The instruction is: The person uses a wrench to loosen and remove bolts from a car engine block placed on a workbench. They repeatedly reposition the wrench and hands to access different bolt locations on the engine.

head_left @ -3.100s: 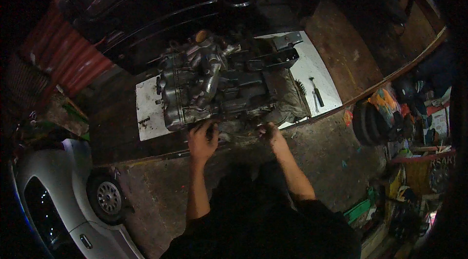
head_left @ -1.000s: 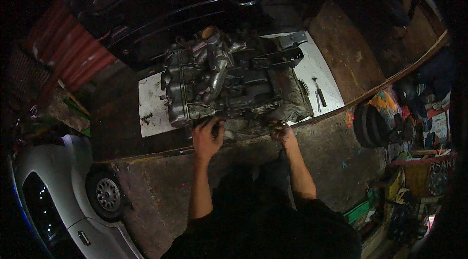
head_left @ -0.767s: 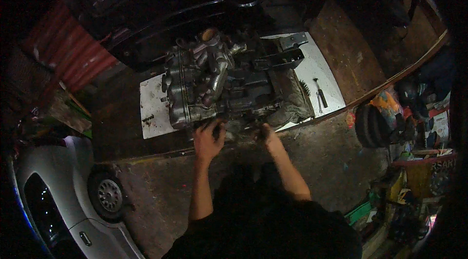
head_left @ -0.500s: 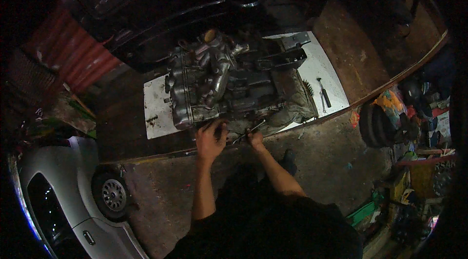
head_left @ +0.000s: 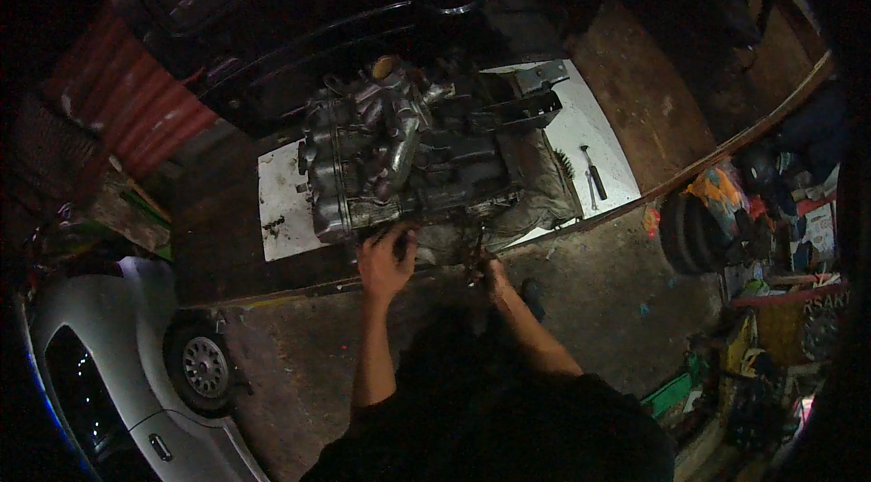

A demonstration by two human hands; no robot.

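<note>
A dark, greasy engine (head_left: 454, 151) with a silver branched pipe (head_left: 399, 151) lies on a white board (head_left: 590, 128), part of it over a grimy cloth (head_left: 553, 187). My left hand (head_left: 386, 264) is at the engine's lower edge, fingers bent; whatever they grip is hidden. My right hand (head_left: 490, 269), lower and further right, is closed on a slim metal tool, its shape hard to make out in the dim light. On the board's right, a black-handled tool (head_left: 596, 181) rests beside a bristle brush (head_left: 562, 165).
Wooden bench (head_left: 671, 110); dark panelling behind. A silver car (head_left: 127, 355) with exposed wheel stands lower left. Red corrugated sheet (head_left: 127, 110) is upper left. Black tyres (head_left: 685, 237), coloured bags and cluttered shelves (head_left: 780, 301) line the right side. Concrete floor (head_left: 599, 301) lies below the bench.
My right hand has moved left and down from the engine's lower right, holding a slim tool, and has sunk slightly in the last half second. My left hand stays at the engine's lower edge.
</note>
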